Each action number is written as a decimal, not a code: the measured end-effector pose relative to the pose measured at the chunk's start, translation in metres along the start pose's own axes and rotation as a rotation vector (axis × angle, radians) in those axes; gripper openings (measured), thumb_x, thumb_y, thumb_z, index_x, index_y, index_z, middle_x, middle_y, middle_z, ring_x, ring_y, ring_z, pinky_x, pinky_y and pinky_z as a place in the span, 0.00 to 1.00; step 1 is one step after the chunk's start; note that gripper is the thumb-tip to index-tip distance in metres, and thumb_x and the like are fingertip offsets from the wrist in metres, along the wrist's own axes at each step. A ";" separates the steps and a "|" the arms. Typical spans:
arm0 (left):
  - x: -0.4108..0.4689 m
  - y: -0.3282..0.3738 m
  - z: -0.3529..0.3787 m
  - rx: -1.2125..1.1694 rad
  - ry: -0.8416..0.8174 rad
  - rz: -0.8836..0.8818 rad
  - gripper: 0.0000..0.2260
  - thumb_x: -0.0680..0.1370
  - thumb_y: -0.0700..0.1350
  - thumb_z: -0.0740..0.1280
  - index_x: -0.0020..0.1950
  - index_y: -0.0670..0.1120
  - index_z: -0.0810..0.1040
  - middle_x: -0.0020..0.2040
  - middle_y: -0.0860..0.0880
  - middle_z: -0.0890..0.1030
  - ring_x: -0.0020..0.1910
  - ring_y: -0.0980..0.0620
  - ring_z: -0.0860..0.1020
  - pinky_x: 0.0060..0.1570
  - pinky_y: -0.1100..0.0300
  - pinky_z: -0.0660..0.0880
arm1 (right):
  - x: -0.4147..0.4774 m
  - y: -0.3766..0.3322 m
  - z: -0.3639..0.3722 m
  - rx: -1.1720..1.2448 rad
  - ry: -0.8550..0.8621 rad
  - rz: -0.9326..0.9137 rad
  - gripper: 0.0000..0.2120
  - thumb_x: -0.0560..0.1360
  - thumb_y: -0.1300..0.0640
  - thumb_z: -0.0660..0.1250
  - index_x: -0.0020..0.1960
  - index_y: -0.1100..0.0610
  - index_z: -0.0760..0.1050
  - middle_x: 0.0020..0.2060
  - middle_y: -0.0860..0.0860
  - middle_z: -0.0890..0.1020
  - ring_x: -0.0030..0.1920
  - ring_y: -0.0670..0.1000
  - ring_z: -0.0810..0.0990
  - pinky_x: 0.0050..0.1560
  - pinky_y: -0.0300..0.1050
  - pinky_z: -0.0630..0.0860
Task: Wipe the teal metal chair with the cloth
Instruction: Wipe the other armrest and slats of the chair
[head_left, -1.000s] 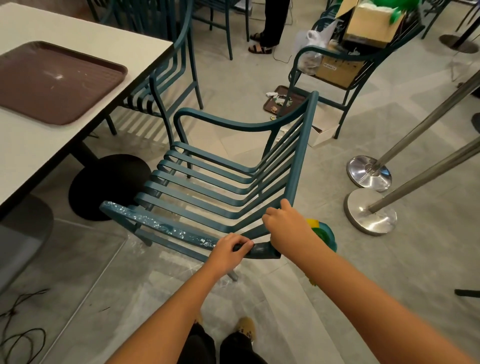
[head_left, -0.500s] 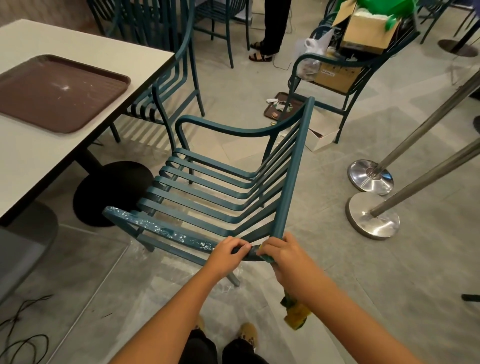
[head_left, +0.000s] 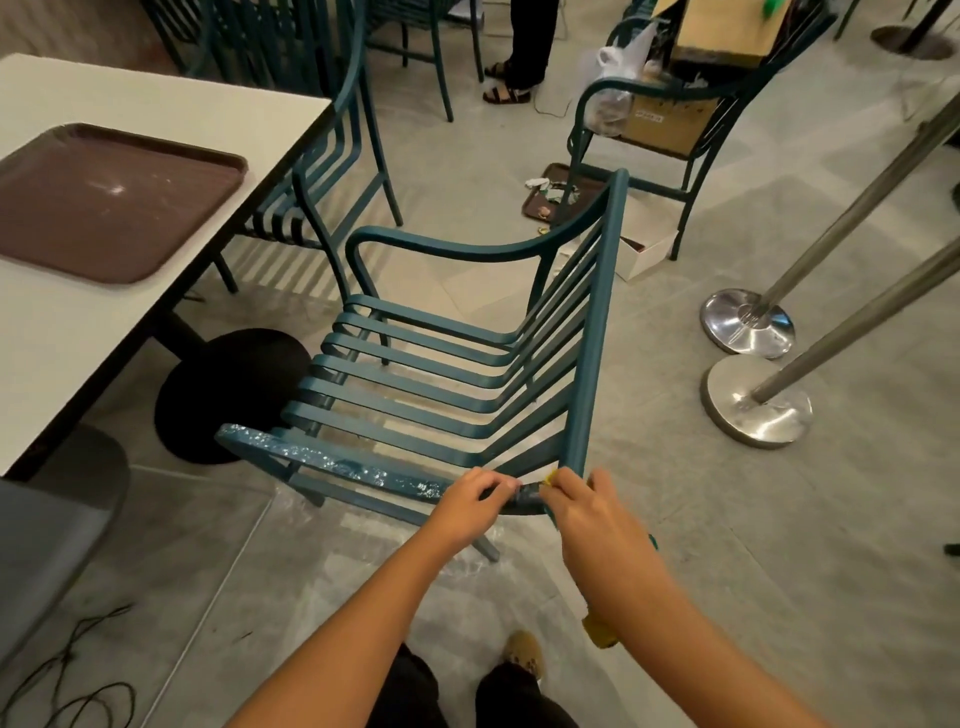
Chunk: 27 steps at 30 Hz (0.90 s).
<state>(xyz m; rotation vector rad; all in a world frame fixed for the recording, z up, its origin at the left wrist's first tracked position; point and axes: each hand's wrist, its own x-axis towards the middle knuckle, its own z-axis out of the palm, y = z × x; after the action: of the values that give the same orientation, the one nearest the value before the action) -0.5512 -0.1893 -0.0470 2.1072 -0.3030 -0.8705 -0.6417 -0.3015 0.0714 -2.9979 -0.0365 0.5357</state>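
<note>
Seemingly mid-wipe, seen from the head: steadying chair (head_left: 452, 395), on the floor beside table (head_left: 104, 338), with left hand (head_left: 475, 501) curled round the near armrest (head_left: 332, 462); pinching cloth (head_left: 600, 631) against the foot of the rail (head_left: 597, 322) with right hand (head_left: 587, 514), closed on it. Next, likely: sliding cloth up the rail, keeping pressure.

I see the table (head_left: 62, 353) crowding the left of the chair (head_left: 415, 395). On its right, open floor (head_left: 654, 426) reaches two stanchion bases (head_left: 756, 410).

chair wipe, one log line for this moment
left hand: grips armrest | right hand: holds cloth at chair back corner | task: in progress
</note>
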 end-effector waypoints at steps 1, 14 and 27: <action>0.002 -0.001 -0.003 0.004 -0.022 0.012 0.15 0.80 0.51 0.57 0.59 0.47 0.77 0.59 0.47 0.73 0.57 0.53 0.72 0.50 0.64 0.69 | 0.000 -0.006 -0.002 -0.077 -0.021 -0.005 0.17 0.78 0.64 0.57 0.66 0.64 0.65 0.62 0.58 0.70 0.60 0.56 0.65 0.62 0.48 0.65; 0.031 -0.042 -0.054 0.306 -0.325 0.271 0.15 0.78 0.47 0.62 0.65 0.51 0.72 0.60 0.49 0.73 0.56 0.55 0.73 0.50 0.71 0.70 | 0.023 -0.067 0.048 0.161 0.312 0.523 0.33 0.40 0.66 0.80 0.45 0.57 0.81 0.42 0.49 0.78 0.34 0.50 0.75 0.23 0.36 0.74; 0.046 -0.075 -0.084 0.522 -0.380 0.292 0.18 0.77 0.47 0.63 0.67 0.48 0.69 0.65 0.48 0.72 0.62 0.50 0.71 0.61 0.60 0.66 | 0.054 -0.085 0.074 0.182 0.450 0.734 0.33 0.45 0.73 0.79 0.49 0.62 0.79 0.45 0.52 0.75 0.33 0.53 0.74 0.21 0.40 0.74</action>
<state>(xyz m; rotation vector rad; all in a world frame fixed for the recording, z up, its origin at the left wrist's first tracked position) -0.4672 -0.1132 -0.0909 2.2605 -1.1108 -1.0935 -0.6173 -0.2083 -0.0078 -2.7913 1.0961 -0.1109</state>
